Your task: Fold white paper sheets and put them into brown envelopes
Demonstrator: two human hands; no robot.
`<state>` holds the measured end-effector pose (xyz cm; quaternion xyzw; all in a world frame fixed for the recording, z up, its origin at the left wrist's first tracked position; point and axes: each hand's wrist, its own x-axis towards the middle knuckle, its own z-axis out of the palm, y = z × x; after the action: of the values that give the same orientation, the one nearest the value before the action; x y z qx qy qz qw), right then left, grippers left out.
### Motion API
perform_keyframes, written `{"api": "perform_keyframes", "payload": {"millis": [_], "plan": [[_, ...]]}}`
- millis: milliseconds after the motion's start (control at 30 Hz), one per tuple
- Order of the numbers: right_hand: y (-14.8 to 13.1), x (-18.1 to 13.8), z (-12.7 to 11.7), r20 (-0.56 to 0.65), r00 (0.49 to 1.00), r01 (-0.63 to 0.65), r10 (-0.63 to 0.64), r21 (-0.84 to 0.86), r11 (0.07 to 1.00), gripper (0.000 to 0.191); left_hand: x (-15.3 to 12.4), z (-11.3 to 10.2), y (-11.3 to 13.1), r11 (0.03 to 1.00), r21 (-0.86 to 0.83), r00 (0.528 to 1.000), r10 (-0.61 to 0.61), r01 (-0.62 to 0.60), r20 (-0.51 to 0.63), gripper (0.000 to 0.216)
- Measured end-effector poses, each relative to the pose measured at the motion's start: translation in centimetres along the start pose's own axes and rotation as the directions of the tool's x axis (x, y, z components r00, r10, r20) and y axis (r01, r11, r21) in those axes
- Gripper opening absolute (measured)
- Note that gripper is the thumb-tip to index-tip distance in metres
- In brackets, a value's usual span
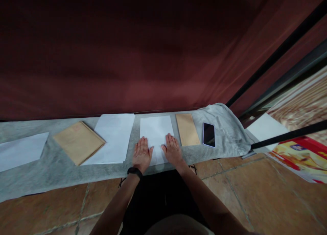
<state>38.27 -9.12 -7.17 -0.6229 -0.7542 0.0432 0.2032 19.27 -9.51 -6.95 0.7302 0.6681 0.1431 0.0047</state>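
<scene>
A white sheet of paper [157,126] lies in front of me on the grey cloth. My left hand [142,153] rests flat over its left edge, fingers together and stretched out, a dark band on the wrist. Over the right edge lies my right hand [172,150], also flat with the fingers extended. Neither hand grips anything. Just right of the sheet is a brown envelope [188,130], close to my right hand. To the left, a stack of white paper [116,136] sits near my left hand, its left side partly covered by larger brown envelopes [79,143].
The grey cloth [58,180] covers a long narrow table against a dark red curtain [153,57]. A phone [208,134] lies toward the right end, and more white paper [20,150] at the far left. Black poles [288,136] and a colourful printed box [301,158] stand at the right.
</scene>
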Motion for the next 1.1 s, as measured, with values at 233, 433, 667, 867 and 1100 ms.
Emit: {"api": "perform_keyframes", "payload": {"millis": [233, 433, 667, 867, 1100], "plan": [[-1.4, 4.8, 0.5, 0.04, 0.997, -0.061, 0.059, 0.045, 0.997, 0.056, 4.8, -1.1, 1.7, 0.998, -0.006, 0.998, -0.056, 0.056, -0.042, 0.059], [-1.5, 11.6, 2.5, 0.13, 0.99, 0.044, -0.05, 0.052, 0.998, 0.049, 11.4, 1.4, 2.7, 0.998, -0.044, 0.99, 0.053, -0.047, 0.134, 0.057], [1.4, 14.0, 4.1, 0.027, 0.998, -0.064, 0.065, -0.014, 0.998, 0.059, 11.7, 3.5, 1.0, 0.991, -0.03, 0.99, -0.132, 0.13, -0.049, 0.066], [1.2, 15.9, 4.3, -0.051, 0.975, -0.216, 0.216, -0.001, 0.976, 0.058, 12.9, 2.9, -0.1, 0.976, -0.025, 0.969, -0.217, 0.215, -0.12, 0.065], [0.1, 16.2, 5.0, 0.088, 0.995, 0.036, -0.039, 0.036, 0.999, 0.054, 14.3, 3.3, 1.4, 0.998, -0.061, 0.999, 0.005, -0.004, 0.031, 0.058]]}}
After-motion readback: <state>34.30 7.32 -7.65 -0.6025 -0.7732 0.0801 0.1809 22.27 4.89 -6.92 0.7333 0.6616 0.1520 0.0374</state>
